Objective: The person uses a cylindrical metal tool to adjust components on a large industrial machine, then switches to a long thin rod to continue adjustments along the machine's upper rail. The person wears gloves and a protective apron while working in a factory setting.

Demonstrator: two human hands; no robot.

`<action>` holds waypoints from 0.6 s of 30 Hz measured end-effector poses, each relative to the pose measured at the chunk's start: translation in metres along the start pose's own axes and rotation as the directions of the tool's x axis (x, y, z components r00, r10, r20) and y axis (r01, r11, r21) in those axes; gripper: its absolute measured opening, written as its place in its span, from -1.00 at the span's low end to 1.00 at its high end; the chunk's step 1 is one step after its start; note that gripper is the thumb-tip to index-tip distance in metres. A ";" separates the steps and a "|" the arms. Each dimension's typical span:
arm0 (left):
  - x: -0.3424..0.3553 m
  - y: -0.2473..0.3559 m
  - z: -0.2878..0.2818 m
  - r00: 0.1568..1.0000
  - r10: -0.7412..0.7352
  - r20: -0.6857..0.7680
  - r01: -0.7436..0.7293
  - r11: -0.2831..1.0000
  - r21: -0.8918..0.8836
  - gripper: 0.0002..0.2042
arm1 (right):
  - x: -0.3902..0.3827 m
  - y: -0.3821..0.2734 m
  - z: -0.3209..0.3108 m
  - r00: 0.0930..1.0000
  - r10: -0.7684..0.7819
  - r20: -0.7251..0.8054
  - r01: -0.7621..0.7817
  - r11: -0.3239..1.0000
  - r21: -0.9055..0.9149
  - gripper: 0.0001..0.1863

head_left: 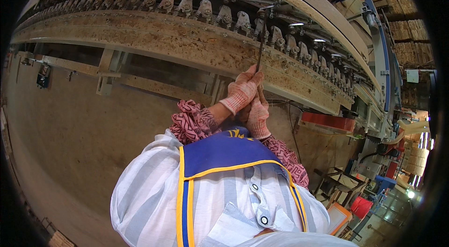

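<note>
Gripping a thin metal rod, I clamp both gloved hands, left hand above right hand, each grip closed around it, beside the machine's roller row.

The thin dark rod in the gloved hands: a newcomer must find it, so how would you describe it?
A long curved machine carries a row of metal clamps. Both gloved hands meet below it, gripping the thin dark rod. Alone, it stands upright, reaching to the clamps.
</note>
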State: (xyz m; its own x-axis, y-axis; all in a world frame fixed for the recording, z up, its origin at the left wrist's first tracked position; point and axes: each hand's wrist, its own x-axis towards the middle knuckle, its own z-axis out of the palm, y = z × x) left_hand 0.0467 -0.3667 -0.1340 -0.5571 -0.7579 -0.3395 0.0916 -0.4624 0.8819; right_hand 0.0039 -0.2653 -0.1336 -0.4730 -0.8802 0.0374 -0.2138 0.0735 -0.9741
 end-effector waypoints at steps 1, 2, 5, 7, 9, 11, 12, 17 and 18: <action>0.000 -0.001 0.000 1.000 0.003 0.008 -0.002 0.999 -0.035 -0.49 | 0.000 0.002 0.000 1.000 -0.024 -0.003 0.024 1.000 -0.021 -0.51; 0.000 -0.003 0.000 1.000 0.006 0.015 -0.005 0.998 -0.069 -0.49 | 0.000 0.002 0.000 0.999 -0.047 -0.005 0.047 0.998 -0.041 -0.51; 0.004 -0.009 0.001 0.999 -0.027 -0.019 0.025 0.996 -0.090 -0.49 | 0.000 0.003 0.000 0.999 -0.053 -0.003 0.053 0.999 -0.001 -0.50; 0.000 -0.002 0.001 0.999 -0.030 -0.031 0.029 0.999 -0.021 -0.49 | -0.001 0.007 0.000 1.000 -0.028 -0.009 0.029 0.998 0.049 -0.50; -0.006 0.009 -0.001 1.000 0.002 -0.019 0.000 0.995 0.099 -0.50 | -0.001 0.008 0.000 1.000 -0.008 -0.009 0.008 0.996 0.089 -0.50; -0.012 0.022 -0.002 1.000 0.006 -0.025 -0.003 0.990 0.144 -0.50 | -0.001 0.005 0.000 1.000 0.001 -0.004 -0.001 0.995 0.097 -0.50; -0.015 0.026 -0.002 1.000 0.010 -0.027 -0.005 0.986 0.166 -0.50 | -0.001 0.001 0.000 1.000 0.000 0.001 0.000 0.996 0.085 -0.50; -0.018 0.026 0.001 0.998 -0.004 -0.069 0.009 0.997 0.074 -0.46 | -0.001 0.009 0.000 1.000 0.003 -0.007 -0.002 0.996 0.089 -0.50; -0.018 0.024 0.003 0.994 0.002 -0.109 0.002 0.999 0.038 -0.45 | 0.000 0.009 -0.001 1.000 -0.017 -0.003 0.017 0.998 0.059 -0.49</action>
State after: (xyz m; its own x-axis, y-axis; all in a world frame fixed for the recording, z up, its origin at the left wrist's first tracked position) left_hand 0.0568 -0.3625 -0.1057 -0.4639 -0.8045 -0.3710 0.0594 -0.4461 0.8930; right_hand 0.0015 -0.2644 -0.1420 -0.4717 -0.8801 0.0541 -0.1707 0.0310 -0.9848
